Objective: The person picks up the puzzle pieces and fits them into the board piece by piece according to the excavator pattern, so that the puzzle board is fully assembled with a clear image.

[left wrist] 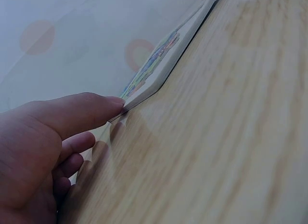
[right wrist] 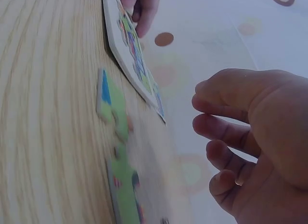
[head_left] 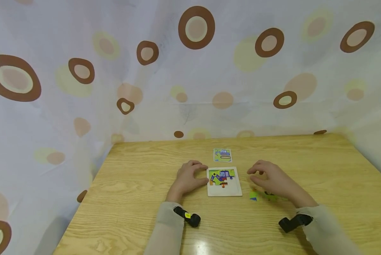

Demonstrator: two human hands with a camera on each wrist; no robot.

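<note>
A white-framed jigsaw board [head_left: 223, 191] lies on the table, its upper part filled with pieces showing a blue and green digger picture and its lower part bare white. My left hand [head_left: 190, 178] is at the board's left side, with thumb and forefinger spread and touching the edge. The left wrist view shows that thumb [left wrist: 91, 108] against the board's rim. To the right of the board, my right hand [head_left: 271, 179] hovers with loosely bent fingers and nothing in them. Loose green jigsaw pieces [right wrist: 110, 96] lie on the table below it, partly hidden by the hand in the head view.
A small picture card [head_left: 222, 155] with a similar digger image lies beyond the board. The wooden table [head_left: 139, 177] is backed by a spotted curtain [head_left: 165, 81], which also hangs along both sides. Each wrist wears a black strap with a camera.
</note>
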